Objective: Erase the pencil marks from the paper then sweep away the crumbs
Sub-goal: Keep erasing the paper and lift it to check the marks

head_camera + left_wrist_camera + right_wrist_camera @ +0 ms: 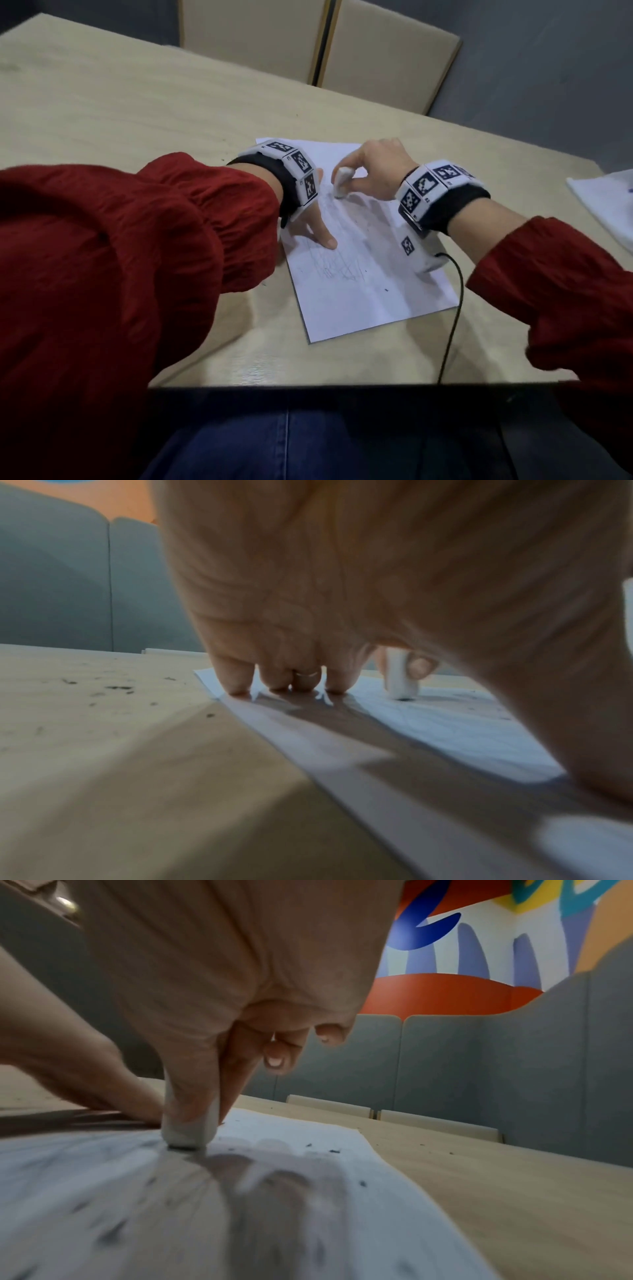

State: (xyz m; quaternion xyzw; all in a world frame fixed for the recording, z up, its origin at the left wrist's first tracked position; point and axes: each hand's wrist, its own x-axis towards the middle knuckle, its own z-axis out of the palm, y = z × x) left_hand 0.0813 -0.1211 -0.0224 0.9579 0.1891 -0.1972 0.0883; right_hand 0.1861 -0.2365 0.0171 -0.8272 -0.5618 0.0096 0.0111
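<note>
Standing nearly upright on its lower end, the white eraser (341, 183) met the paper (359, 291) in its upper half, pinched between the thumb and curled fingers of the right hand (373, 171); the right wrist view showed the thumb down its near face and a finger behind it. The block looked smooth and rounded, with a dark smudge at the contact edge (404, 696). Beneath and below it ran faint grey pencil marks (342, 270), a loose tangle of lines, blurred in every view. Dark crumbs (334, 1150) lay scattered on the sheet just beside the eraser and on the bare wood to its left (118, 687).

The left hand (313, 222) lay on the sheet's left edge, fingers straight and spread, fingertips (236, 688) pressing the paper flat; its thumb touched down nearer the wrist. The wristband hid most of that hand from the head camera.

The sheet was thin, white and rectangular, lying askew on the pale wood-grain table (137, 113). A second white sheet (606, 205) was cut off at the right border.
</note>
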